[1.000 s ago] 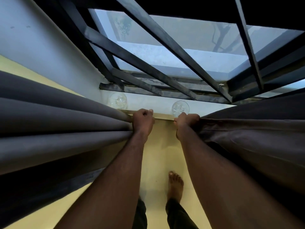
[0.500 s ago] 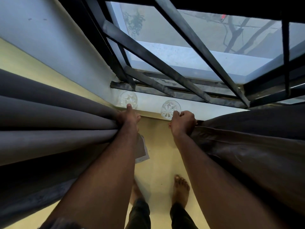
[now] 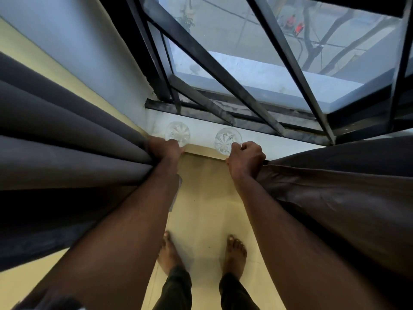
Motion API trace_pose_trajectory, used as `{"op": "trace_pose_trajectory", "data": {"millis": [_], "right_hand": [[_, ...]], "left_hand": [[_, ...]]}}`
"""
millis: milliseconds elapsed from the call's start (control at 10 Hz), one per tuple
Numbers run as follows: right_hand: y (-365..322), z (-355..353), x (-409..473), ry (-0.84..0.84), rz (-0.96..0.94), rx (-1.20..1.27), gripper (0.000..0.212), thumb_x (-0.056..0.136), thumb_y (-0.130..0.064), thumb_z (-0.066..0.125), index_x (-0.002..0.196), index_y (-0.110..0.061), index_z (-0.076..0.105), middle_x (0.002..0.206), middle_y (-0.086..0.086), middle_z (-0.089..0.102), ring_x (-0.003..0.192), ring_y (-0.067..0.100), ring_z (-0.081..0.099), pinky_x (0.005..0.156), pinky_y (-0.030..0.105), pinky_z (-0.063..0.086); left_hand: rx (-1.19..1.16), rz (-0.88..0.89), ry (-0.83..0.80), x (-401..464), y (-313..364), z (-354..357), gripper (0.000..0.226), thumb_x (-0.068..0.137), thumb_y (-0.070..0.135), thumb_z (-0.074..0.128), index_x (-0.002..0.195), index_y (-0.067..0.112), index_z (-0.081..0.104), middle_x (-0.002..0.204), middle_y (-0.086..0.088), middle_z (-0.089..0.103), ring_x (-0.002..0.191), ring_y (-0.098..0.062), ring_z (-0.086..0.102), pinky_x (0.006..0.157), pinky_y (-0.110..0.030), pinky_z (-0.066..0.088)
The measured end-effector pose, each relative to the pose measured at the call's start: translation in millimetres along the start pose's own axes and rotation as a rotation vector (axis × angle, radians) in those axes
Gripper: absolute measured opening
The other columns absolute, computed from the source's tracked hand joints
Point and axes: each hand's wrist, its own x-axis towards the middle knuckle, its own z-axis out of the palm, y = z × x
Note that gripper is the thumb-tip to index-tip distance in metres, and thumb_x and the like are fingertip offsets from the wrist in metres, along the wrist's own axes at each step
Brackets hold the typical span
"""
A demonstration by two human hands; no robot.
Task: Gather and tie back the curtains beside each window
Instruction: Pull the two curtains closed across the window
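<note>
Fingers of the left hand [image 3: 166, 151] clench the grey curtain [image 3: 67, 153]; fingers of the right hand [image 3: 245, 158] clench the brown curtain [image 3: 335, 198]. Both panels are bunched into long folds running outward from the window sill [image 3: 279, 140]. Two cut-glass tumblers [image 3: 228, 140] stand on that sill, just beyond the knuckles, below black window bars [image 3: 223, 70].

2 curtains, 1 each side of the window. Left curtain [image 3: 67, 139]: dark grey, in deep rounded folds, inner edge bunched by the sill. Right curtain [image 3: 335, 193]: dark brown, creased, inner edge drawn into a bunch beside the sill.
</note>
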Motion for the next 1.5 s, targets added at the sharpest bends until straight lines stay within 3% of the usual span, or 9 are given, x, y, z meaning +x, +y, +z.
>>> {"op": "trace_pose_trajectory", "data": {"millis": [100,300,500,600,700,800,1000,1100,1500], "right_hand": [[-16.7,-40.4,-26.6,-0.025,0.011,-0.036,0.022,0.083,-0.024,0.060,0.069,-0.008,0.062,0.069,0.013,0.069,0.068,0.032,0.068,0.062,0.035,0.056],[-18.6,-110.4,-79.6,-0.048,0.036,-0.098,0.021,0.087,-0.021,0.062,0.079,-0.004,0.071,0.077,0.014,0.071,0.075,0.031,0.070,0.063,0.033,0.052],[-14.0,-173.0,-156.3,-0.146,-0.014,-0.124,0.020,0.094,-0.018,0.062,0.097,-0.001,0.074,0.088,0.012,0.073,0.078,0.021,0.066,0.057,0.023,0.036],[-12.1,-197.9,-200.2,-0.094,-0.010,-0.094,0.019,0.088,-0.015,0.062,0.084,0.000,0.073,0.077,0.010,0.072,0.068,0.020,0.064,0.058,0.026,0.039],[-13.4,-217.5,-242.0,-0.111,-0.010,-0.088,0.016,0.088,-0.015,0.062,0.076,-0.006,0.068,0.069,0.003,0.068,0.059,0.017,0.063,0.059,0.031,0.050],[-12.9,-222.1,-283.4,-0.107,-0.055,-0.086,0.021,0.090,-0.025,0.062,0.089,-0.009,0.075,0.075,0.003,0.073,0.067,0.020,0.071,0.067,0.040,0.062],[-54.3,-200.8,-410.6,-0.091,-0.170,-0.071,0.027,0.088,-0.026,0.062,0.092,-0.004,0.077,0.083,0.014,0.076,0.079,0.031,0.070,0.068,0.032,0.051],[-66.7,-183.0,-440.2,-0.052,-0.175,-0.025,0.042,0.079,-0.040,0.055,0.087,-0.006,0.077,0.075,0.014,0.074,0.075,0.033,0.070,0.069,0.038,0.059],[-217.5,-49.2,-632.4,-0.324,-0.435,0.011,0.023,0.083,-0.025,0.072,0.080,-0.004,0.079,0.075,0.016,0.074,0.072,0.032,0.069,0.068,0.034,0.052]], "left_hand": [[0.037,0.068,0.001,-30.4,-11.0,-3.2,0.032,0.096,0.007,0.057,0.123,-0.010,0.060,0.107,-0.021,0.072,0.088,-0.032,0.074,0.072,-0.037,0.064],[0.049,0.157,0.017,-145.3,-24.3,-40.4,0.013,0.089,-0.002,0.060,0.080,-0.005,0.068,0.062,-0.010,0.064,0.044,-0.015,0.063,0.035,-0.019,0.046],[0.134,0.201,0.010,-251.2,-49.0,-98.4,0.012,0.092,0.007,0.065,0.089,-0.002,0.072,0.062,0.000,0.060,0.042,0.002,0.046,0.034,-0.008,0.032],[0.128,0.197,0.016,-287.1,-62.3,-131.4,0.018,0.088,0.009,0.064,0.084,-0.006,0.072,0.056,-0.002,0.062,0.041,-0.003,0.052,0.038,-0.007,0.038],[0.085,0.207,-0.009,-302.6,-74.5,-172.7,0.032,0.075,0.027,0.060,0.080,-0.001,0.075,0.058,-0.009,0.070,0.053,-0.026,0.071,0.058,-0.038,0.062],[0.058,0.259,-0.062,-312.5,-84.8,-220.9,0.022,0.075,0.018,0.061,0.068,-0.001,0.070,0.055,-0.012,0.069,0.048,-0.023,0.071,0.054,-0.048,0.062],[-0.001,0.306,-0.029,-318.4,-105.0,-375.7,0.019,0.080,0.009,0.065,0.073,-0.009,0.066,0.062,-0.022,0.069,0.049,-0.030,0.070,0.051,-0.053,0.061],[0.015,0.346,0.005,-323.7,-103.2,-434.8,0.018,0.082,0.004,0.066,0.067,-0.006,0.059,0.055,-0.014,0.060,0.045,-0.024,0.068,0.044,-0.032,0.056],[0.021,0.394,0.312,-224.0,-91.4,-707.6,0.019,0.056,0.024,0.057,0.050,0.006,0.055,0.053,-0.018,0.065,0.055,-0.035,0.071,0.058,-0.055,0.061]]}}
